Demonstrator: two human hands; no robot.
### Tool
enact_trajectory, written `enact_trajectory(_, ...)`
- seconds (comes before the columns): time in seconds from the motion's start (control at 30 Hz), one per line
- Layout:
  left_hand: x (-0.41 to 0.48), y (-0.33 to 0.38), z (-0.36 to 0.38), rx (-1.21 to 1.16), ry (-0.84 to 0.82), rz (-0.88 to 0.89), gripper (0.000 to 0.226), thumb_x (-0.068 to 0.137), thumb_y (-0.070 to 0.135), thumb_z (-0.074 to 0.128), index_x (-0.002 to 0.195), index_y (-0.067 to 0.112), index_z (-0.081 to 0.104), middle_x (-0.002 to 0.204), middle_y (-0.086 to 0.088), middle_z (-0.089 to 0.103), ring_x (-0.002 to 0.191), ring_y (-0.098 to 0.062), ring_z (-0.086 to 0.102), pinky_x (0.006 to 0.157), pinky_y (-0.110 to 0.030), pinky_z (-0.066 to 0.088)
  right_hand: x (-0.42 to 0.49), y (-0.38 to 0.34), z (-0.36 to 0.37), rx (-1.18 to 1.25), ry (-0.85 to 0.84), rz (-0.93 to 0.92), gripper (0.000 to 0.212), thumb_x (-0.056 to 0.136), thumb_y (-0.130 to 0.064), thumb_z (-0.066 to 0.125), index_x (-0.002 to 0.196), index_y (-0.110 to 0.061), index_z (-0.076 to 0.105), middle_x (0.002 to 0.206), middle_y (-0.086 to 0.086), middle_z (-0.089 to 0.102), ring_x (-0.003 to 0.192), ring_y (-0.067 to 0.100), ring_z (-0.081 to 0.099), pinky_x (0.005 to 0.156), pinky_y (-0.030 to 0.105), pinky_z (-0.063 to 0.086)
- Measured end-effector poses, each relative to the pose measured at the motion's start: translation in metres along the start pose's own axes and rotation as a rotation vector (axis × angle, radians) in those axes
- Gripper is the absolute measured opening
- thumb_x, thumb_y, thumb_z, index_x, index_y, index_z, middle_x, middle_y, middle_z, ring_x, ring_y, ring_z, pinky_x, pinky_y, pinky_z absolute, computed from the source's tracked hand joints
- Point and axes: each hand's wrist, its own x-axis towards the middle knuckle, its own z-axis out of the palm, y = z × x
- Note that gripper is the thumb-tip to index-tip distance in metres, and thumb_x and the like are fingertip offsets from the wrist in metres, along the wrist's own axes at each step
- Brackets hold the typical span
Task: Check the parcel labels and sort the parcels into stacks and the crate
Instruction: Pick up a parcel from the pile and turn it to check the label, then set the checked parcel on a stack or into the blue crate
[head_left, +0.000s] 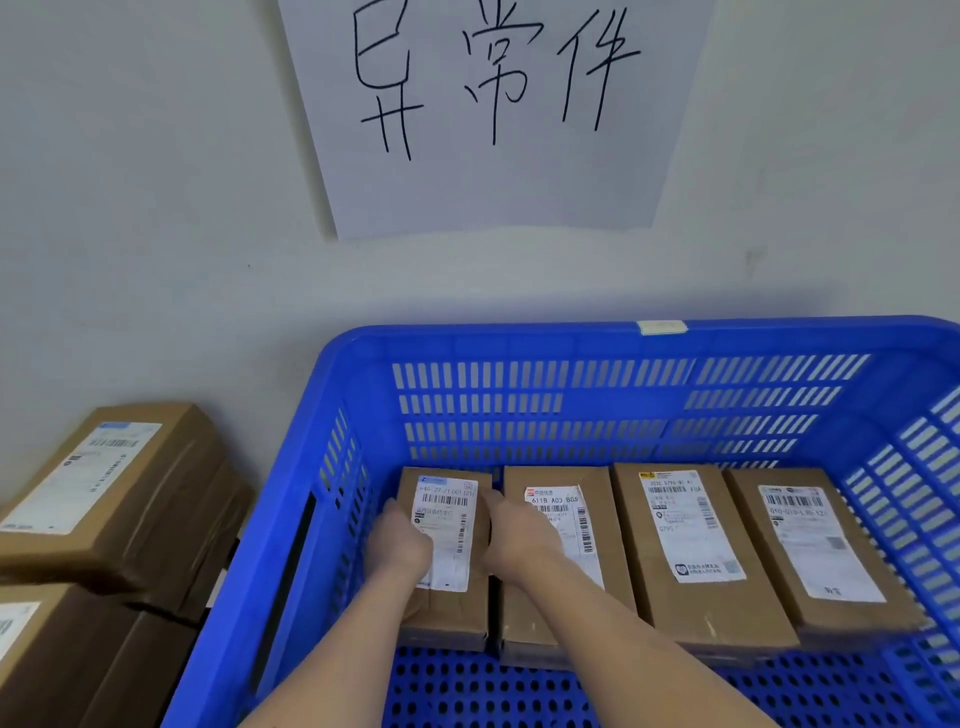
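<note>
A blue slotted crate (519, 343) stands against the wall. Several brown cardboard parcels with white labels lie side by side on its floor. Both my hands reach down onto the leftmost parcel (449, 551). My left hand (397, 540) grips its left edge and my right hand (514, 530) grips its right edge, between it and the second parcel (561, 525). A third parcel (691, 535) and a fourth parcel (815, 540) lie further right, untouched.
Left of the crate, stacks of brown parcels (109, 483) sit against the wall, with another parcel (47, 649) nearer me. A white paper sign (493, 114) with handwritten characters hangs above the crate. The crate's front floor (493, 691) is bare.
</note>
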Motion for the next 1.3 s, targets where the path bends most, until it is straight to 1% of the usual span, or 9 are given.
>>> enact_trajectory(0.13,-0.005,-0.003,0.002,0.071,0.093,0.144,0.036,0.088,-0.002,0.045,0.123,0.007,0.048,0.121,-0.009,0.055,0.106,-0.025,0.057,0.084,-0.033,0.051,-0.003,0.000,-0.004,0.034,-0.045,-0.015,0.073,0.083,-0.007,0.057,0.146,-0.027,0.026,0.113,0.011,0.061,0.104,0.029,0.060,0.077,0.035,0.053)
enact_trajectory(0.3,-0.014,0.005,-0.010,0.120,0.070,0.217,0.048,0.088,-0.002,0.048,0.134,0.010,0.044,0.130,-0.008,0.046,0.115,-0.025,0.052,0.095,-0.034,0.046,-0.011,0.001,-0.024,0.034,-0.097,-0.060,0.064,0.081,-0.006,0.063,0.140,-0.019,0.041,0.125,0.008,0.058,0.105,0.026,0.060,0.087,0.038,0.054)
enact_trajectory(0.4,-0.022,0.016,-0.022,0.079,0.068,0.251,0.052,0.087,-0.005,0.046,0.136,0.012,0.044,0.134,-0.009,0.045,0.120,-0.025,0.049,0.099,-0.032,0.042,-0.016,0.002,-0.047,0.003,-0.031,-0.102,0.044,0.085,-0.007,0.061,0.128,-0.013,0.056,0.122,0.007,0.060,0.109,0.025,0.058,0.089,0.035,0.051)
enact_trajectory(0.5,-0.040,0.037,-0.039,0.052,0.072,0.340,0.052,0.089,-0.005,0.044,0.138,0.011,0.044,0.140,-0.009,0.043,0.124,-0.026,0.046,0.100,-0.032,0.039,-0.023,0.002,-0.068,0.017,0.065,-0.100,0.045,0.086,-0.008,0.057,0.130,-0.017,0.055,0.131,0.004,0.055,0.116,0.023,0.054,0.093,0.032,0.048)
enact_trajectory(0.73,-0.073,0.092,-0.085,0.031,0.206,0.509,0.051,0.088,-0.005,0.045,0.134,0.016,0.050,0.136,-0.005,0.051,0.125,-0.022,0.045,0.098,-0.032,0.038,-0.050,-0.024,-0.087,0.074,0.269,-0.126,0.041,0.087,-0.009,0.053,0.125,-0.022,0.058,0.125,0.002,0.060,0.098,0.020,0.062,0.077,0.032,0.053)
enact_trajectory(0.9,-0.096,0.103,-0.122,0.093,0.257,0.635,0.044,0.089,-0.003,0.045,0.128,0.016,0.055,0.131,-0.001,0.055,0.120,-0.020,0.050,0.095,-0.033,0.043,-0.080,-0.051,-0.085,0.106,0.337,-0.158,0.039,0.087,-0.010,0.051,0.122,-0.022,0.060,0.116,0.004,0.062,0.085,0.022,0.057,0.064,0.028,0.043)
enact_trajectory(1.0,-0.107,0.097,-0.148,0.097,0.296,0.668,0.044,0.088,-0.002,0.044,0.125,0.018,0.057,0.129,0.001,0.058,0.115,-0.019,0.054,0.094,-0.033,0.044,-0.098,-0.071,-0.085,0.143,0.389,-0.193,0.038,0.087,-0.009,0.049,0.121,-0.023,0.060,0.114,0.000,0.064,0.081,0.018,0.053,0.061,0.027,0.039)
enact_trajectory(1.17,-0.123,0.055,-0.202,0.064,0.404,0.692,0.042,0.087,0.002,0.044,0.119,0.023,0.060,0.124,0.006,0.061,0.110,-0.015,0.057,0.091,-0.031,0.045,-0.127,-0.117,-0.078,0.175,0.479,-0.270,0.038,0.086,-0.009,0.047,0.118,-0.024,0.062,0.113,-0.003,0.064,0.100,0.020,0.059,0.072,0.030,0.047)
enact_trajectory(1.3,-0.136,-0.010,-0.251,0.042,0.491,0.673,0.035,0.088,0.008,0.050,0.117,0.026,0.061,0.121,0.007,0.062,0.107,-0.014,0.058,0.090,-0.034,0.046,-0.147,-0.173,-0.052,0.203,0.497,-0.367,0.035,0.086,-0.012,0.049,0.115,-0.025,0.063,0.107,-0.005,0.063,0.089,0.020,0.061,0.071,0.030,0.047)
